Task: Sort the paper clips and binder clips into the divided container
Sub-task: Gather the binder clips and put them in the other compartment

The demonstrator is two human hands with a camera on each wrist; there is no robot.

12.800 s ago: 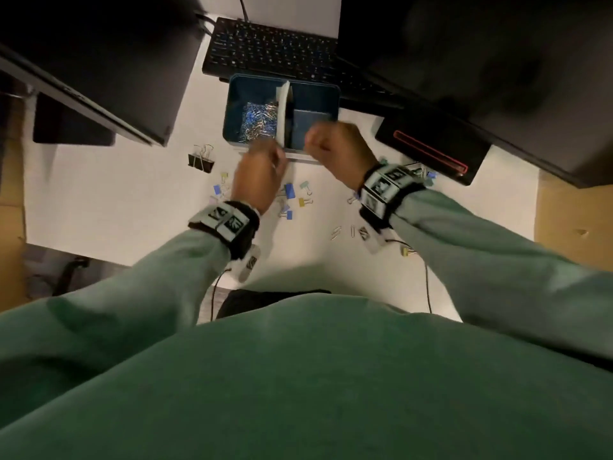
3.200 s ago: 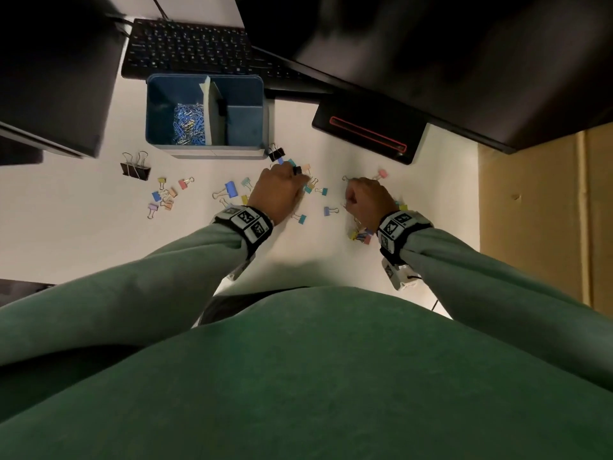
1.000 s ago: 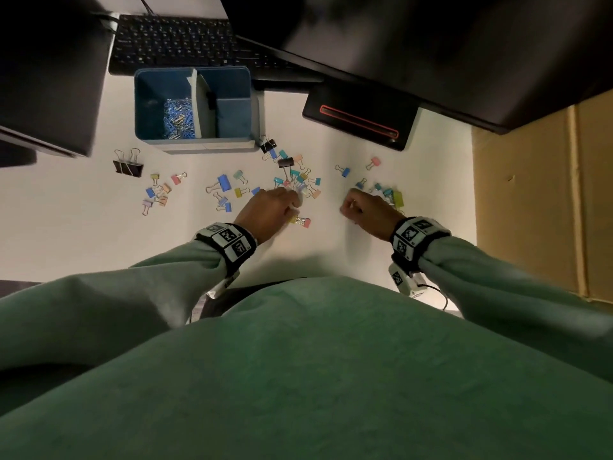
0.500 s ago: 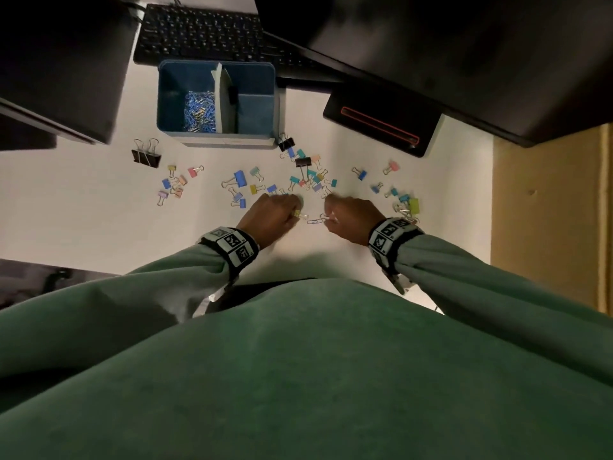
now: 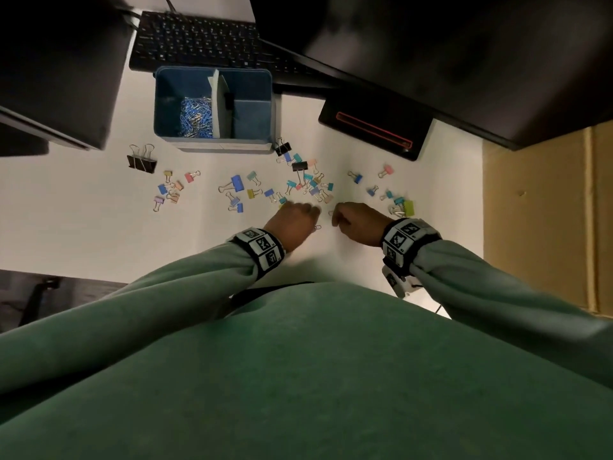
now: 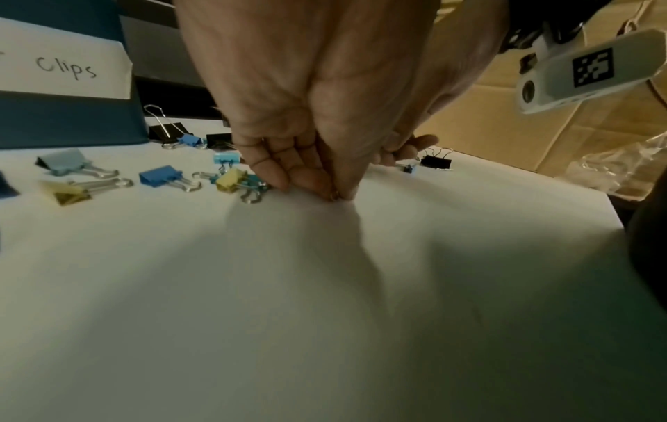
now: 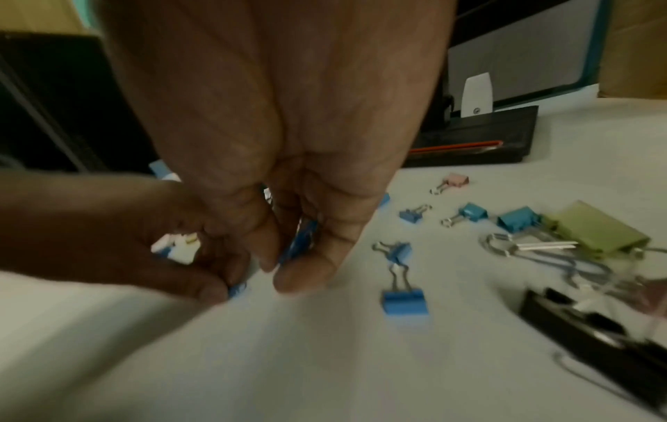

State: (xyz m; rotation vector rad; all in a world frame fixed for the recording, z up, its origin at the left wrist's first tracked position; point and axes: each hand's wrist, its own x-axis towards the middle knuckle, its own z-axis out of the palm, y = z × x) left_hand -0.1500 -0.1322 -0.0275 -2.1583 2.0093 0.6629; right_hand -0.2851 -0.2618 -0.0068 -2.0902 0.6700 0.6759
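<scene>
The blue divided container (image 5: pixel 212 146) stands at the back, with blue paper clips (image 5: pixel 195 117) in its left compartment. Coloured binder clips (image 5: pixel 308 184) lie scattered in front of it. My left hand (image 5: pixel 313 212) has its fingertips (image 6: pixel 335 194) pinched together on the table, on what looks like a small paper clip. A loose paper clip (image 5: pixel 317 227) lies beside it. My right hand (image 5: pixel 335 219), a little to the right, pinches blue paper clips (image 7: pixel 299 242) between thumb and fingers (image 7: pixel 307 274). In the right wrist view my left hand (image 7: pixel 108 234) nearly touches it.
A black keyboard (image 5: pixel 199 38) and dark monitors sit behind the container. A black stand with a red line (image 5: pixel 374 127) is at the back right. Large black binder clips (image 5: pixel 142 161) lie at the left, a green one (image 5: pixel 408 207) by my right wrist. A cardboard box (image 5: pixel 547 210) borders the table's right edge.
Over the last second my right hand moved left to meet the left hand in front of the clip pile. Both hands stay low on the table.
</scene>
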